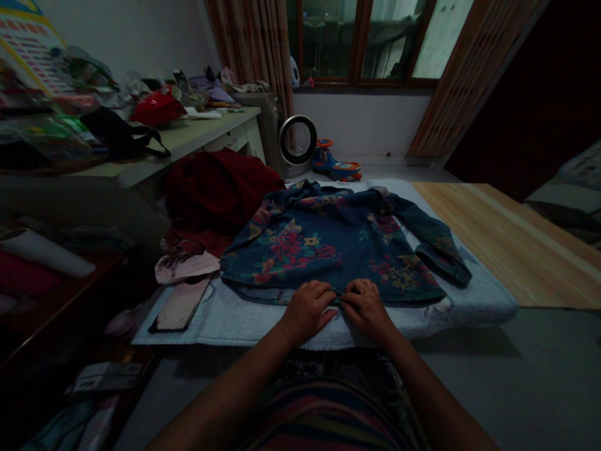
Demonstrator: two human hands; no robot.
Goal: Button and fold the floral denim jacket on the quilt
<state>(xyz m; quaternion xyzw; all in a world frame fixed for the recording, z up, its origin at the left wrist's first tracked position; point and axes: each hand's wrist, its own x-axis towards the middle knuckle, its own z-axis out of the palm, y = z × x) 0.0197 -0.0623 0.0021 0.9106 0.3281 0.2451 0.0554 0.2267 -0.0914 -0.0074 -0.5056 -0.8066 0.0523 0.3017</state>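
Observation:
A blue shirt (347, 244) with a colourful flower print lies spread on a pale cloth (263, 329) over the table. Its hem faces me, and one sleeve stretches out to the right. My left hand (312, 310) pinches the middle of the hem between thumb and fingers. Close beside it, almost touching, my right hand (366, 310) grips the same edge with its fingers closed. The fingertips partly cover the bit of fabric between them. To the left of the shirt, a phone (181, 305) lies flat near the cloth's corner.
Dark red fabric (220, 188) is heaped at the back left, beside a cluttered desk (197, 134). A front-loading washing machine (277, 125) with its door open stands behind, near a blue-and-orange ride-on toy (335, 166). Bare wooden board (507, 232) extends to the right.

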